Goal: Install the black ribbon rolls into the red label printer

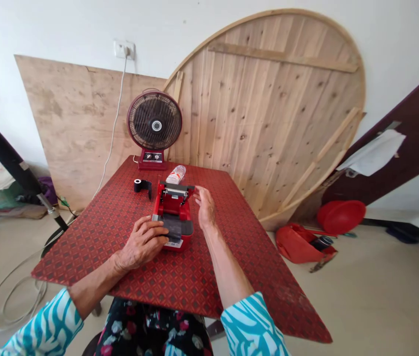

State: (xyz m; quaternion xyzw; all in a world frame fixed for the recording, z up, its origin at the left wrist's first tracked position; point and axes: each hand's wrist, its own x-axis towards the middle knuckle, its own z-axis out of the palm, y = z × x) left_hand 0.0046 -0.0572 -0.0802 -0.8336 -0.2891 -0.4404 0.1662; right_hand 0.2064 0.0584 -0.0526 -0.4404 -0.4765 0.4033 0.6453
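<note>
A small red device (173, 213) with a black and grey panel on top lies on the red patterned table (128, 232). My left hand (143, 242) rests on its near left side, fingers curled against the body and over the grey panel. My right hand (205, 206) is at the device's far right corner, with its fingertips pinched on the metal bar there. A black tape roll (142, 186) lies just left of the device's far end. A clear plastic bottle (176, 174) lies on its side behind the device.
A red table fan (154, 128) stands at the table's far edge, its cord running to a wall socket (124, 49). Wooden boards lean on the wall. Red basins and tools (316, 237) lie on the floor at right. A black stand (13, 163) is at left.
</note>
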